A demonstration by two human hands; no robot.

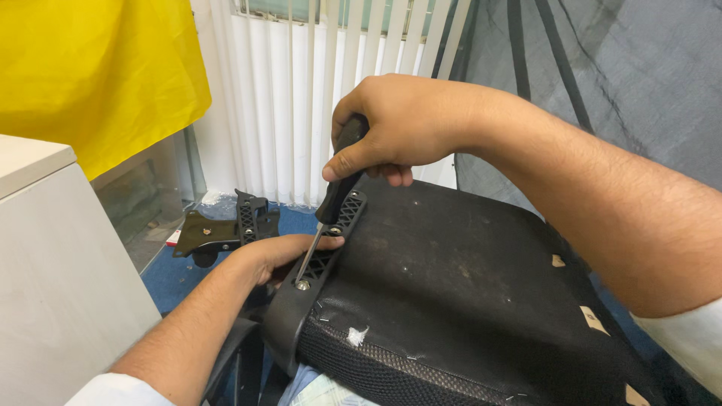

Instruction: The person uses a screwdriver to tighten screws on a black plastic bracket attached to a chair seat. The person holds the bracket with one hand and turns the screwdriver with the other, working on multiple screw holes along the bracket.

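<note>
Screwdriver (331,201) in the middle of the scene, slanting down and to the left, its black handle wrapped tight in the person's right hand (395,128), which is closed around the top end with the thumb pressed along the grip. The bare metal shaft runs down from the handle to a screw (302,285) set in a black plastic bracket (320,259), and the tip sits right on that screw. The bracket has a lattice of small openings and lies along the left edge of a chair seat (451,301), which is turned upside down so its dark underside faces up. Staples and little scraps of pale material dot that underside, and a coarse black mesh wraps its near edge.

The left hand (282,252) reaches in from below and rests against the bracket just beside the shaft, fingers curled over the plastic and holding it steady; it grips the bracket and nothing else. Both forearms are bare, with white sleeves at the lower corners of the view.

Farther back on the blue floor (169,282) lies another black chair part (226,229), well apart from the seat. A pale cabinet (53,286) stands at the left, a yellow cloth (98,68) hangs above it, and white vertical blinds (301,90) cover the window behind. A dark mesh chair back (617,68) fills the upper right.
</note>
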